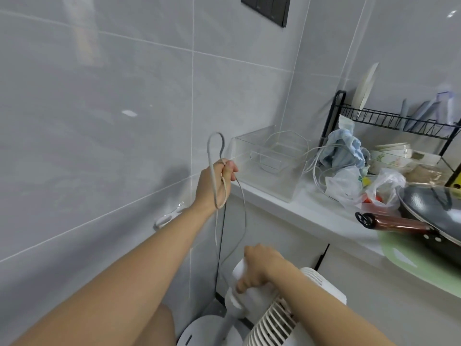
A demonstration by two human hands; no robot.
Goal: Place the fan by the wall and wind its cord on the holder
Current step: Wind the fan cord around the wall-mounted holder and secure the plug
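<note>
A white fan (277,318) stands low at the bottom centre, near the tiled wall (99,121), with its round base (197,330) on the floor. My right hand (262,265) grips the fan's motor housing from above. My left hand (217,183) is raised beside the wall and holds loops of the grey cord (214,151); one loop sticks up above the fist, and the rest hangs down toward the fan. A small white holder (166,218) is stuck on the wall, just left of my left forearm.
A white counter (287,208) runs to the right, holding a clear plastic box (272,161), plastic bags (349,183), a cloth, bowls, a black dish rack (389,118) and a wok (429,213) whose handle juts over the edge. A black switch panel (267,7) is high on the wall.
</note>
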